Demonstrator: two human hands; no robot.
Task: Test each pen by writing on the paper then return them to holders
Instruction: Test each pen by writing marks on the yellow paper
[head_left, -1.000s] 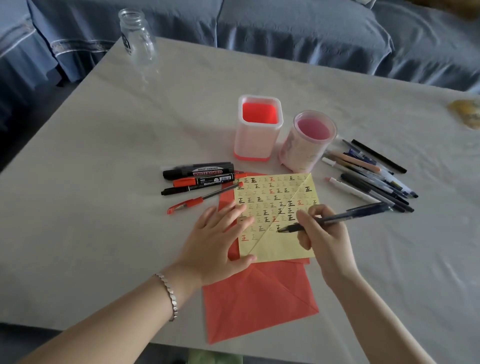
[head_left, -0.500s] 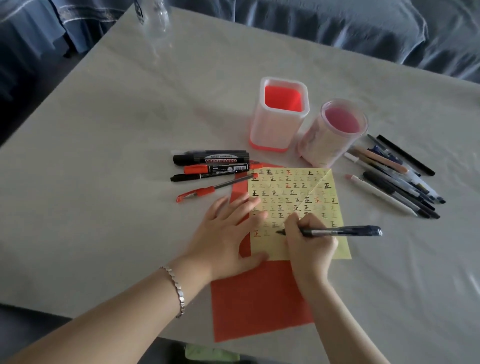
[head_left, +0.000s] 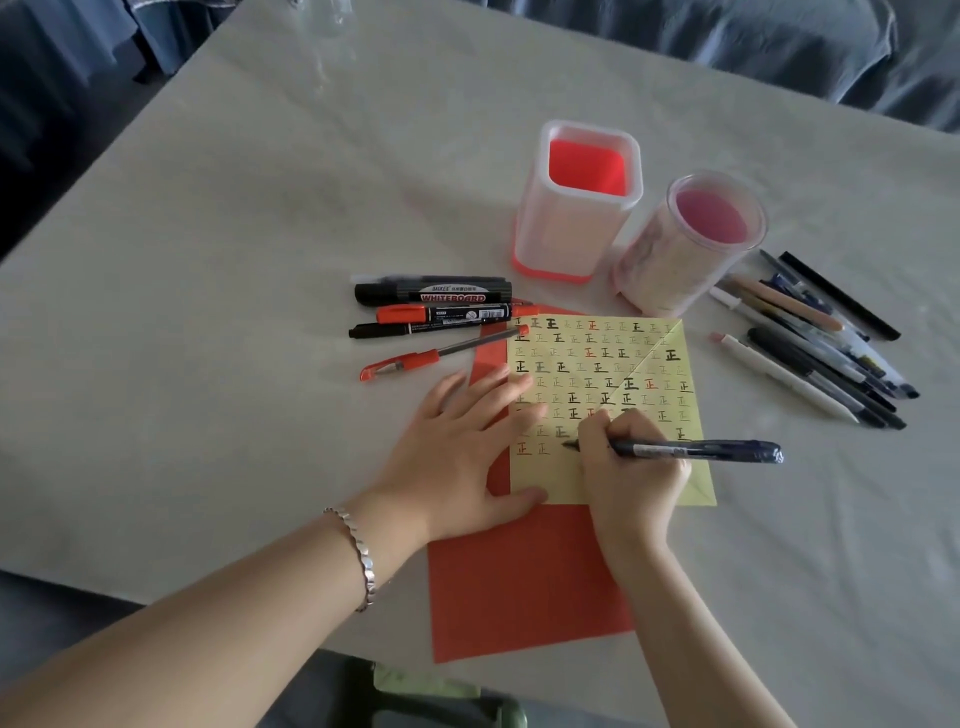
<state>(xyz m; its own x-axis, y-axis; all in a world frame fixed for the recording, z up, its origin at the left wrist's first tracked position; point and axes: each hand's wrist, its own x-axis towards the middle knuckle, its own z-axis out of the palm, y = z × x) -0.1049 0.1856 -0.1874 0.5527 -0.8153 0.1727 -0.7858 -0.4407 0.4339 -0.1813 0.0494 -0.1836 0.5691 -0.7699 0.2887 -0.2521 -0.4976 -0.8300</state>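
Observation:
A yellow paper (head_left: 602, 364) covered with small written characters lies on a red sheet (head_left: 524, 582). My right hand (head_left: 631, 467) grips a dark blue pen (head_left: 696, 449), whose tip touches the paper's lower left part. My left hand (head_left: 462, 452) presses flat on the paper's left edge. Behind the paper stand two empty holders: a square white one with a red inside (head_left: 579, 208) and a round clear pink one (head_left: 685, 244). Three markers (head_left: 436, 306) and a red pen (head_left: 431, 358) lie to the left. Several pens (head_left: 815, 343) lie in a pile to the right.
All of this sits on a light grey table (head_left: 234, 260). A clear glass jar (head_left: 322, 15) stands at the far left edge, mostly cut off. Blue sofa cushions (head_left: 779, 47) run behind the table. A bracelet is on my left wrist.
The right hand lowered the blue pen from hovering over the paper's middle to touching its lower left. The left hand stayed pressed on the paper. The camera moved closer and tilted down.

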